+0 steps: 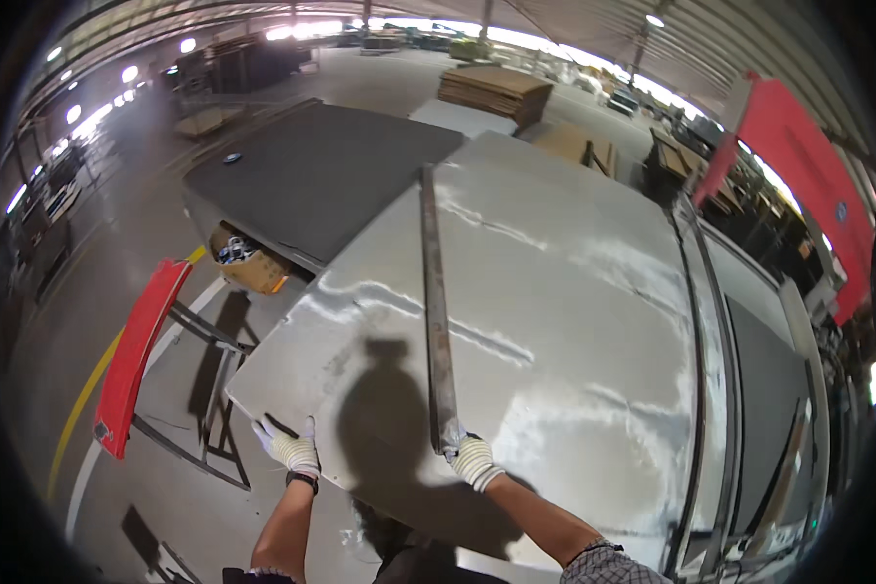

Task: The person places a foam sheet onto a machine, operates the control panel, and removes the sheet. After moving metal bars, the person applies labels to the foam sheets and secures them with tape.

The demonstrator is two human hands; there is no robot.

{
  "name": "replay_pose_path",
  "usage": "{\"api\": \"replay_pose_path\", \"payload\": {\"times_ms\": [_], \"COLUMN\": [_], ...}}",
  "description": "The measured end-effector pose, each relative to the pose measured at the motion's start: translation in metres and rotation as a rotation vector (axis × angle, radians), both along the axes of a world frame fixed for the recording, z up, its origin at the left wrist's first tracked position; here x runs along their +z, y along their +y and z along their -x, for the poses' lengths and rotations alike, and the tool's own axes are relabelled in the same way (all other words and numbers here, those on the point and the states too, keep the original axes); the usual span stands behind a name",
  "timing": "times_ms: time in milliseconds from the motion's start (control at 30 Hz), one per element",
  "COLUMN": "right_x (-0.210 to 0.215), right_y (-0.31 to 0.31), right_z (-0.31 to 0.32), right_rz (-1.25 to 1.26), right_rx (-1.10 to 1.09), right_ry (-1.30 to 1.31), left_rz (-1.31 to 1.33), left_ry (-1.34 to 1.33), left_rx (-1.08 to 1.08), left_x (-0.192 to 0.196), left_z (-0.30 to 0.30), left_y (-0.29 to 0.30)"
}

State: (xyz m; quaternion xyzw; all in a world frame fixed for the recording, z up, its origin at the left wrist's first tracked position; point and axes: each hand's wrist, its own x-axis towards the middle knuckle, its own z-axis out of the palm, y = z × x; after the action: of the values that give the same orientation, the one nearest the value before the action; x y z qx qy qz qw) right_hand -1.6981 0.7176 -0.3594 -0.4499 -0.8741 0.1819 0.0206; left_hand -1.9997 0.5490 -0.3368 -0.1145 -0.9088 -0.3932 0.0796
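Right hand seemingly grips bar; long axis points away.

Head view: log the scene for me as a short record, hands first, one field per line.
Left hand: gloved, fingers spread at the sheet's near edge
Right hand: gloved, closed on the bar's near end
Bar: long, narrow, dark metal, lying across the sheet
Sheet: large, pale grey, flat, with whitish streaks
Shadow: on the sheet, between the hands
Left: red panel on a dark frame; open cardboard box with contents unclear
Beyond: dark tabletop; brown stack
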Motion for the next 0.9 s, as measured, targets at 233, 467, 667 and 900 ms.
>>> {"api": "replay_pose_path", "payload": {"times_ms": [233,467,667,900], "right_x": [0.025,0.052,0.076,0.087], "right_y": [-0.191,-0.358,-0.497,-0.455], "right_z": [-0.11,-0.35,-0.597,-0.788], "right_rz": [0.13,-0.162,0.634,0.173], "right_rx": [-0.007,0.414,-0.908,-0.551], "right_ry": [0.405,-0.12,0.477,0.611], "left_rz": [-0.625,-0.072,0.261,0.125], "left_ry": [-0.373,-0.608,-0.11,-0.266], "left_rx": [-0.859,-1.105,-1.875,-2.655], "left_x": [0.014,0.016,0.148,0.203], "left_z": [-0.148,-0.277,-0.541,-0.873], "left_y": [0.065,0.027,-0.102,-0.177]}}
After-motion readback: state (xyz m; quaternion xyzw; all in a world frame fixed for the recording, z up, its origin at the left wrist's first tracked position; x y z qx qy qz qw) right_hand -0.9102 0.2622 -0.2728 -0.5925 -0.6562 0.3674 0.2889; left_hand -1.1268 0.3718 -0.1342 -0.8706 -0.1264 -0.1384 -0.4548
